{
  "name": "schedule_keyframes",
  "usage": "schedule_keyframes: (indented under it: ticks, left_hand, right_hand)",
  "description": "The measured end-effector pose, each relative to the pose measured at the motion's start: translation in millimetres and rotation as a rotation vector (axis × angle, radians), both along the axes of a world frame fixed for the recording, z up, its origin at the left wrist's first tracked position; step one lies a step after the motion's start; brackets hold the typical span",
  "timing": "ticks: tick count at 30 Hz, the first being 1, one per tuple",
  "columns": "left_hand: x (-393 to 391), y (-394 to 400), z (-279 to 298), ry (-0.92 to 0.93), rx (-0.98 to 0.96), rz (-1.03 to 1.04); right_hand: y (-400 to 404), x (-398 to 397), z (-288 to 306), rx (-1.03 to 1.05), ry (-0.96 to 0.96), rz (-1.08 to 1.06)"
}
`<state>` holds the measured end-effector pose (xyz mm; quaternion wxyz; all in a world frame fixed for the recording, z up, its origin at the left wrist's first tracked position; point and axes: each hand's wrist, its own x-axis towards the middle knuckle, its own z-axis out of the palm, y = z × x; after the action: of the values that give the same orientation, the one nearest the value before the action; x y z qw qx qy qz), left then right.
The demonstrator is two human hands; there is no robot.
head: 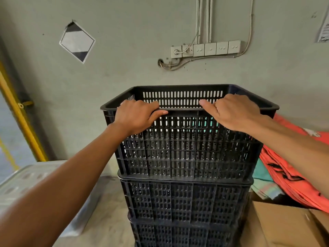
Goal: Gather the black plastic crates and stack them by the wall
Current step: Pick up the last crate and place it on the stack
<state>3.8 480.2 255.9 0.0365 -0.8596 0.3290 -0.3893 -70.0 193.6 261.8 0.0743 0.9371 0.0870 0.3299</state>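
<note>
1. Left hand (pixel 138 115) and right hand (pixel 235 113) curl fingers over the top crate (pixel 187 139) near rim, likely to seat it squarely.
2. It sits on the black stack (pixel 185 207) by the wall (pixel 124 50).

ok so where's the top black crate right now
In the head view the top crate sits centre frame on the stack of black crates against the wall, both hands gripping its near rim, below the row of sockets.
</note>
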Motion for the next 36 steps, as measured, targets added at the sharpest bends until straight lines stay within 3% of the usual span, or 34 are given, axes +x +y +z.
schedule_keyframes:
  ticks: [9, 11, 13, 15, 18, 20, 22, 24, 25, 27, 33, 36]
  left_hand:
    - [2, 5, 9, 0.176, 0.063, -0.009]
    - [1, 4, 11, 0.211, 0.082, 0.01]
    - [1, 3, 20, 0.404, 0.066, -0.011]
    - [2, 2, 40, 0.555, 0.017, -0.056]
    - [7, -2, 82, 0.479, -0.162, -0.107]
    - [9, -2, 91, 0.488, -0.315, -0.16]
    - [12, 2, 74, 0.621, -0.289, -0.109]
    - [13, 7, 44, 0.761, -0.099, 0.05]
    - [15, 9, 36, 0.79, -0.061, 0.094]
    - [23, 9, 37, 0.802, -0.102, 0.081]
    - [37, 5, 43, 0.989, 0.038, 0.031]
    - [52, 4, 59, 0.983, 0.136, 0.093]
  right_hand:
    - [4, 4, 7, 0.101, 0.202, -0.115]
    - [5, 2, 9, 0.187, 0.283, -0.14]
    - [8, 1, 19, 0.377, 0.361, -0.086]
    - [9, 4, 45, 0.502, 0.257, 0.025]
    - [6, 7, 97, 0.571, -0.085, 0.132]
    - [-1, 9, 100, 0.57, -0.125, 0.111]
    - [-5, 10, 64, 0.455, 0.05, -0.03]
    - [-8, 13, 25, 0.46, 0.236, -0.11]
    - [-10, 16, 18, 0.482, 0.24, -0.118]
    - [-12, 25, 24, 0.463, 0.263, -0.117]
    - [-20, 29, 30, 0.705, 0.618, -0.026]
    - [-29, 36, 46, 0.794, 0.709, -0.022]
